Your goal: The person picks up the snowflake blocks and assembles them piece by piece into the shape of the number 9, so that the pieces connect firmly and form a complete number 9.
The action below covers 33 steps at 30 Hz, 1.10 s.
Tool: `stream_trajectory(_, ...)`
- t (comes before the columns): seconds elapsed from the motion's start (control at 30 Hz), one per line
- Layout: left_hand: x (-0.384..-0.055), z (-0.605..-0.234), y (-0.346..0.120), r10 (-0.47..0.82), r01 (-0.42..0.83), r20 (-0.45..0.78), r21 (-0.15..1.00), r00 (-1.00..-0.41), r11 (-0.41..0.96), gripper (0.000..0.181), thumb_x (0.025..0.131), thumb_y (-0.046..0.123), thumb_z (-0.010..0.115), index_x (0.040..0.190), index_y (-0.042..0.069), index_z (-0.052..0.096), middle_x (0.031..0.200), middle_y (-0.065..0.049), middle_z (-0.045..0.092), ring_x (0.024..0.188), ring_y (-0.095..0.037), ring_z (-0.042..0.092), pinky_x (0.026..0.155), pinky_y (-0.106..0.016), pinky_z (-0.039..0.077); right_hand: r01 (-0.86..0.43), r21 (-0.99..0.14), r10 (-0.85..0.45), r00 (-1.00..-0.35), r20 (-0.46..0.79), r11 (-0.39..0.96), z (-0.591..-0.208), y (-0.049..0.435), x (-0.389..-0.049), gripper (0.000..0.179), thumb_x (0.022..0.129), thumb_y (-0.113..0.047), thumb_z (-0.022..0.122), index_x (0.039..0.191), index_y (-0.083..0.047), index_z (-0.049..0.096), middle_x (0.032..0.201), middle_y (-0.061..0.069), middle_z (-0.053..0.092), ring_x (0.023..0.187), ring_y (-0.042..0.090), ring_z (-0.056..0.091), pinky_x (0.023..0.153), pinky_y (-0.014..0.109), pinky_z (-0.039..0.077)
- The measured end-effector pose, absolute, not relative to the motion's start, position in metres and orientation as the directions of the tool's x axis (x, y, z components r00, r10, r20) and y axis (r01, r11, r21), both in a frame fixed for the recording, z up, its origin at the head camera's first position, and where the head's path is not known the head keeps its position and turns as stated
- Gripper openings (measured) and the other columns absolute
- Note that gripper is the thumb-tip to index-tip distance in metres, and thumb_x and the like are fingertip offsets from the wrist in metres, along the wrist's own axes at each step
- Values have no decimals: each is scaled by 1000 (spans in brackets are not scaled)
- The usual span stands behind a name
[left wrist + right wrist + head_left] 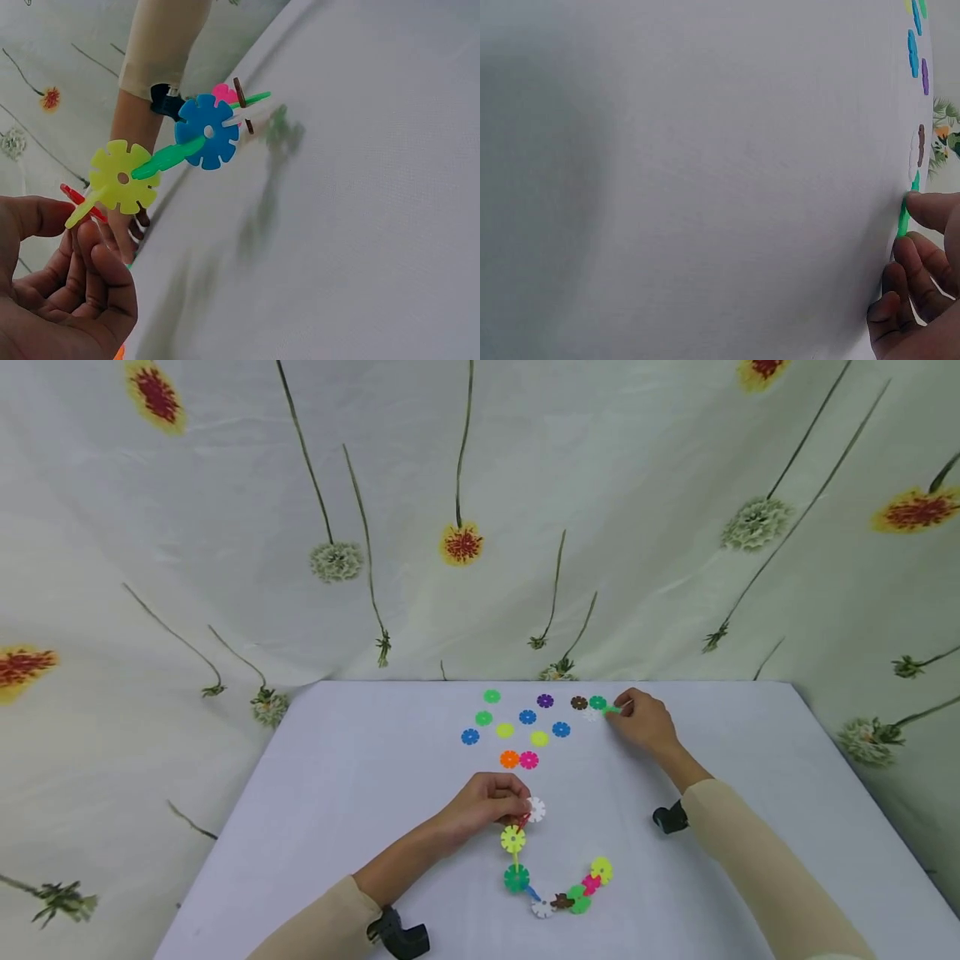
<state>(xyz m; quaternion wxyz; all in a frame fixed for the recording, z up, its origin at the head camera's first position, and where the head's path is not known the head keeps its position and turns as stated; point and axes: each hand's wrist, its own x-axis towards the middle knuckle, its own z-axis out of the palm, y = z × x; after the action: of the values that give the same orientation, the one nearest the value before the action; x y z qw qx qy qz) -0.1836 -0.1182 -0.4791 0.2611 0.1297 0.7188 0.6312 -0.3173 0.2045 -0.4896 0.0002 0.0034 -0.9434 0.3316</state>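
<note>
My left hand [483, 802] pinches the upper end of a chain of notched plastic discs [516, 878], close to a red disc [73, 193] and a white disc [537, 810]. Yellow, green, blue, brown and pink discs follow, slotted edge to edge, and the chain curves round to a yellow disc [602, 870] at its far end. At the back right of the table, my right hand [645, 722] pinches a loose green notched disc [904, 217] between thumb and fingers. Beside it lie a darker green disc [597, 702], a brown disc [579, 702] and a white disc [591, 715].
Several loose discs lie at the back middle of the white table [360, 777], among them a purple disc [545, 701], an orange disc [509, 759] and a pink disc [528, 760]. A flower-printed cloth [420, 485] hangs behind the table's far edge.
</note>
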Motion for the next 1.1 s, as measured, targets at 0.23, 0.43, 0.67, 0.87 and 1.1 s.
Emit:
stream_trajectory(0.23,-183,-477,-118,514,-146,-218,973,-830,177,20,104,19,67,111,0,69,87,5,73,83,-10,67,81,-18,59,19,-617,16,-1000,-12,787,-488,204,-315,35,102,-25,69,125,2,67,114,21,71,102,35,67,90,48,53)
stream_trajectory(0.43,-183,-477,-120,516,-145,-216,974,-829,174,23,104,18,67,112,-3,68,87,4,72,83,-11,66,80,-17,58,-30,-659,-9,-999,36,751,-490,205,-316,31,100,-18,70,122,3,64,119,25,69,110,39,66,98,53,52)
stream_trajectory(0.67,-182,-479,-122,508,-148,-221,972,-832,182,23,103,18,68,111,-3,68,86,4,72,83,-11,66,80,-17,58,-94,-737,-24,-994,105,669,-495,204,-307,23,101,-13,68,119,1,67,116,23,74,111,39,71,101,53,57)
stream_trajectory(0.87,-183,-480,-118,517,-152,-222,973,-827,175,23,103,19,68,112,-2,69,85,5,72,82,-10,66,81,-18,58,-111,-775,-37,-993,112,622,-493,205,-292,21,101,-16,74,117,-3,70,112,19,78,105,31,74,92,33,58)
stream_trajectory(1.1,-185,-481,-112,517,-152,-224,972,-826,178,22,102,19,69,112,-1,69,86,5,73,83,-10,67,81,-18,58,-131,-831,-92,-991,96,540,-490,204,-273,22,99,-17,78,115,-3,72,109,18,79,96,15,72,80,15,54)
